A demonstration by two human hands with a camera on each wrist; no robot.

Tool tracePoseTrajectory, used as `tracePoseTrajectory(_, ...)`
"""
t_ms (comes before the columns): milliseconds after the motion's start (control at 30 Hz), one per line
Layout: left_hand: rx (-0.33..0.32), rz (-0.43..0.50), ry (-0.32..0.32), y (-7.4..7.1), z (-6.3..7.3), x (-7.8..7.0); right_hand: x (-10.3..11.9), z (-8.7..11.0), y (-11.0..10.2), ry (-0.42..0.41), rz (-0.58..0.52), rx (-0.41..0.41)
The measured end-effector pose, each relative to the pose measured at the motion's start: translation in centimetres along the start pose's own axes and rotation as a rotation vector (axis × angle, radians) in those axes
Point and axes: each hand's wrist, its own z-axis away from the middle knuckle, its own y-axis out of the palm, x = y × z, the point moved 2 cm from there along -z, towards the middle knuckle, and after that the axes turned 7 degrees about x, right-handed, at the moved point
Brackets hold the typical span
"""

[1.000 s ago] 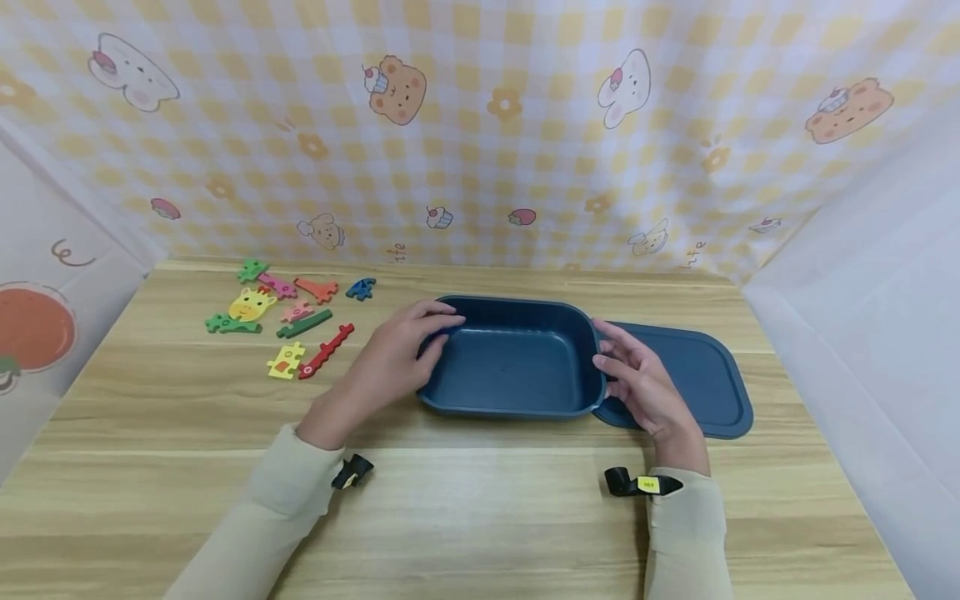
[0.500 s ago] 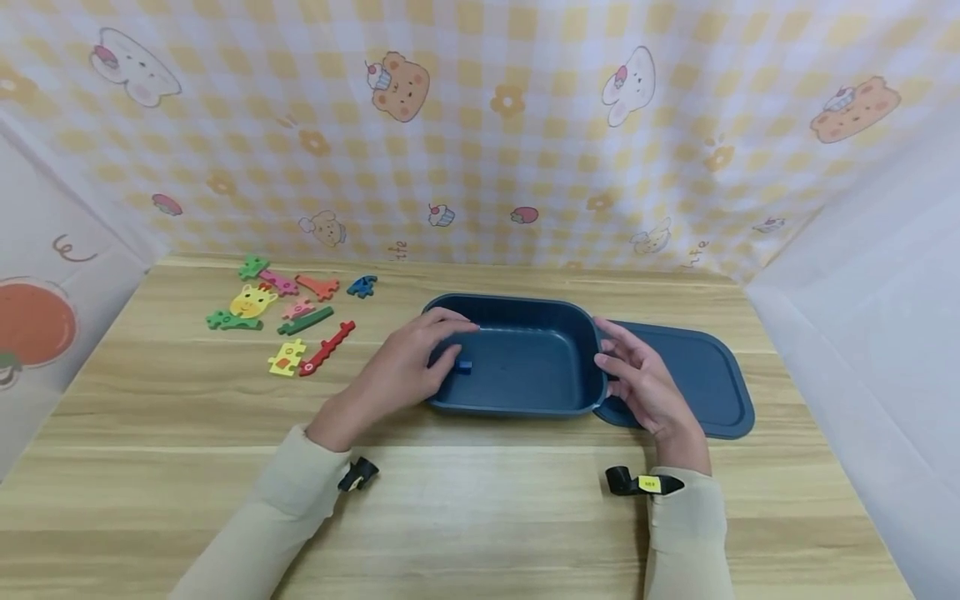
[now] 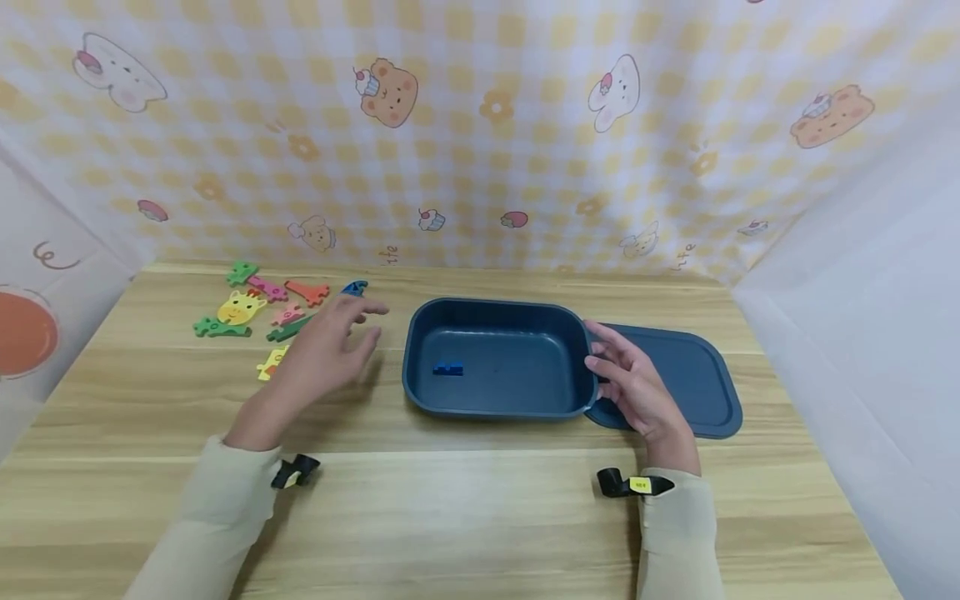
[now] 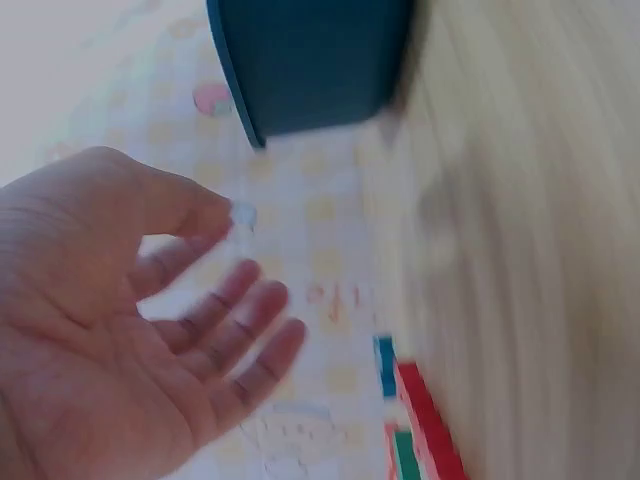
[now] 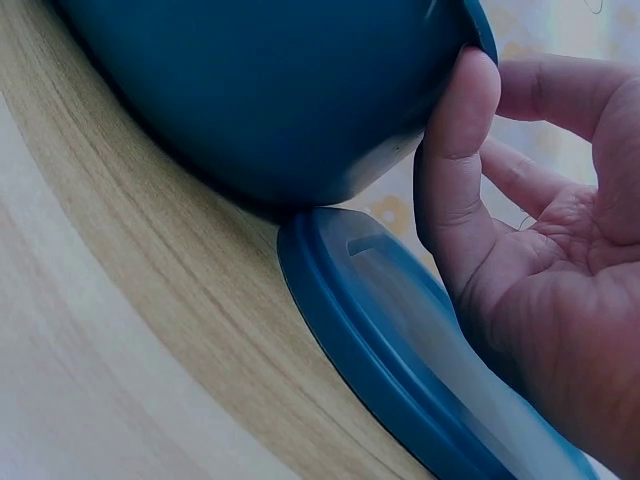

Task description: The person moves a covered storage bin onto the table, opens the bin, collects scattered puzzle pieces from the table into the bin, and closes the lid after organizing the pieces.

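Observation:
A dark blue plastic box (image 3: 495,400) without its lid stands mid-table in the head view. Inside it, toward the left, lies a small blue puzzle piece (image 3: 448,368). My left hand (image 3: 322,346) is held over the table left of the box, fingers spread and loosely bent, with nothing in them; the left wrist view shows the bare palm (image 4: 110,340). Below and beyond it lie colourful puzzle pieces, among them a giraffe-face piece (image 3: 241,307). My right hand (image 3: 637,383) holds the box's right rim, its thumb over the edge and other fingers along the outside wall.
The box's flat lid (image 3: 693,379) lies on the wooden table right of the box, partly behind my right hand. Other pieces at the back left are green (image 3: 222,327), pink (image 3: 267,288), orange (image 3: 307,292) and blue (image 3: 355,287). A checked curtain (image 3: 465,150) hangs behind the table.
My left hand let go of the small blue puzzle piece inside the box, then moved out leftward toward the other pieces. My right hand has stayed at the box's rim.

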Motion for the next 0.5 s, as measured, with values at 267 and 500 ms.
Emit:
tracePoseTrajectory(267, 0.000, -0.115, -0.133, -0.4, 1.5, 3.5, 0.1, -0.1, 0.2, -0.001, 0.000, -0.014)
tracePoseTrajectory(500, 0.025, -0.147, -0.167, -0.2, 2.1, 4.9, 0.0, 0.0, 0.1, -0.002, -0.011, -0.004)
